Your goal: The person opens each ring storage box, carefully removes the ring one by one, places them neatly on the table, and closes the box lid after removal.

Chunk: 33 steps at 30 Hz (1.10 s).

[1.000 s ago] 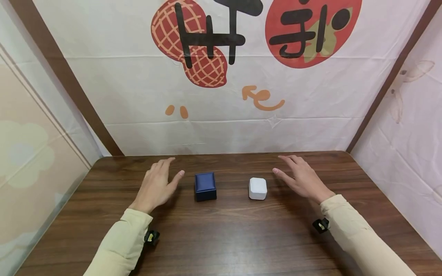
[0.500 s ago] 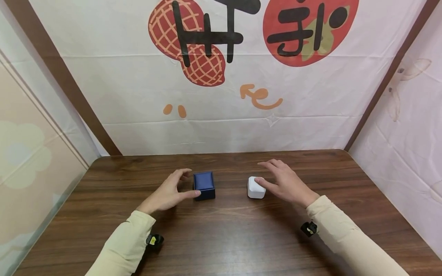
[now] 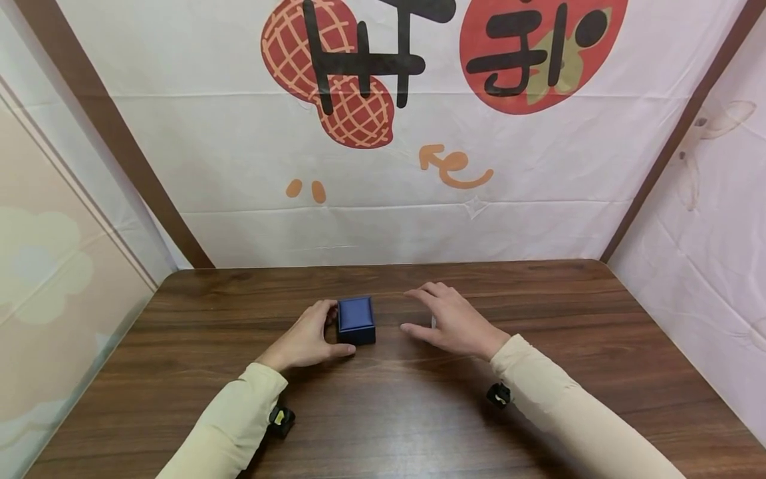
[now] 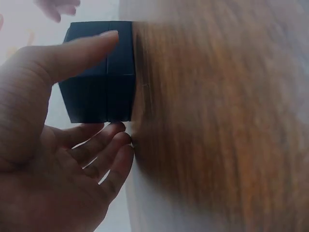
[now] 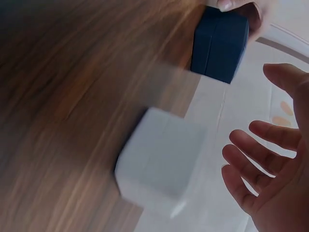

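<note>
Left sleeve and right sleeve, both cream, angled inward from the lower corners. Left hand low at the left side of navy lidded box, thumb stretched along the near side, fingers half-bent toward the far side; cannot tell firm pinch from mere touch. Right hand with thumb and fingers spread well apart, over and beside white round-cornered box.

Navy box upright on wood-grain table, toward the far edge, left of the white one — lid closed, one side facing the person. Nearly cubic, without a clear long axis; lid seam level with the tabletop. White one blurred, long axis uncertain.

From the head, just a sliver of white beyond the hand; from the right wrist, nearly the whole white box — visible gap to the fingers. Seam plain in both wrist views.
</note>
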### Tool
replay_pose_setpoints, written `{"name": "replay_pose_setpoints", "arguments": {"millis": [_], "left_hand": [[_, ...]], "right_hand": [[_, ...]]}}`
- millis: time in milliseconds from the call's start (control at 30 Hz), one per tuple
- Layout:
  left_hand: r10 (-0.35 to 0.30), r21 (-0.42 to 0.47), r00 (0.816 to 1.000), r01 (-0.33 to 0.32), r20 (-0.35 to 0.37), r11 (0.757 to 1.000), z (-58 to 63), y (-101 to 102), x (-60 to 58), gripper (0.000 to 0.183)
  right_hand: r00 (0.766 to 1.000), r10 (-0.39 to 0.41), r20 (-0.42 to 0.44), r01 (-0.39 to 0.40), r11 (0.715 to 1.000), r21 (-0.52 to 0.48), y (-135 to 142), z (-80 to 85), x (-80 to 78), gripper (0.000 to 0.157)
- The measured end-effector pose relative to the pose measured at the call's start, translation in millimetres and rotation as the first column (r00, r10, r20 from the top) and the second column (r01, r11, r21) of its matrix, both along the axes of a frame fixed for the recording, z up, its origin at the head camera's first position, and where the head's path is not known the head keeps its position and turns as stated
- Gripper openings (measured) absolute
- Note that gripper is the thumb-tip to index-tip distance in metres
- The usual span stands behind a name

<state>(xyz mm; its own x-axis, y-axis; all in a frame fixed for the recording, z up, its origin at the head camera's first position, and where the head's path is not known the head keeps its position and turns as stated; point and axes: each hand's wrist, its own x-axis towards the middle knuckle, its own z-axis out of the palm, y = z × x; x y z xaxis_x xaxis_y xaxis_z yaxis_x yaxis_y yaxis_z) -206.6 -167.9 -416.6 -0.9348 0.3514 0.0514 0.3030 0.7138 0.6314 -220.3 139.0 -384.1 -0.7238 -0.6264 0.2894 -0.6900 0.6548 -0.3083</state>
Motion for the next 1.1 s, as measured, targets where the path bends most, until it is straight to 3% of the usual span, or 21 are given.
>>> {"name": "replay_pose_setpoints", "arguments": {"millis": [333,533,1100], "left_hand": [[0.012,-0.025,1.000,-0.012,-0.014,1.000,-2.1,2.8,-1.4,0.080],[0.017,-0.018,1.000,-0.018,-0.019,1.000,-4.4,1.7,-2.5,0.077],[0.020,0.065,0.996,-0.026,0.090,0.998,-9.5,-2.0,-6.9,0.079]], "right_hand": [[0.998,0.055,0.038,-0.056,0.998,0.027,-27.1,-4.8,-6.9,0.064],[0.995,0.035,0.098,-0.042,0.997,0.065,-39.3,-5.5,-13.3,0.069],[0.974,0.047,0.221,-0.064,0.996,0.067,-61.7,-14.1,-32.4,0.083]]}}
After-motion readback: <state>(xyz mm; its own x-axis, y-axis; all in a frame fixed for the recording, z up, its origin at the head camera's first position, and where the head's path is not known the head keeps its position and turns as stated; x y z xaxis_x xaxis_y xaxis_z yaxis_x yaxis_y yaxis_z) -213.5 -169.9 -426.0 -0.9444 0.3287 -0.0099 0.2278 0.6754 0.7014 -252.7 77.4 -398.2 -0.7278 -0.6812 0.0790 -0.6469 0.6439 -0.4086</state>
